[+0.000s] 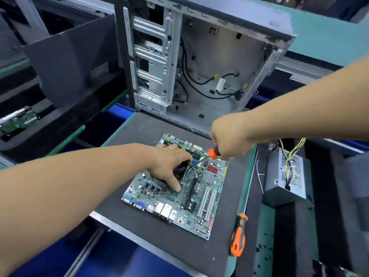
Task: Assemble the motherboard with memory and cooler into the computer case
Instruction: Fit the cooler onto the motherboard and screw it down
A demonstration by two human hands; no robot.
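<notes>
The motherboard (177, 186) lies outside the open computer case (199, 62), not yet mounted. The cooler (180, 169) is held under the curled left hand (171, 166). A screwdriver (211, 153) is gripped by the right hand (229, 134), its tip beside the left fingers; fastening appears unfinished.

motherboards 2 (175, 188) (18, 120) | screwdrivers 2 (213, 153) (238, 235) | computer case 1 (209, 56) | power supply 1 (285, 176) | hands 2 (171, 164) (229, 134)
</notes>
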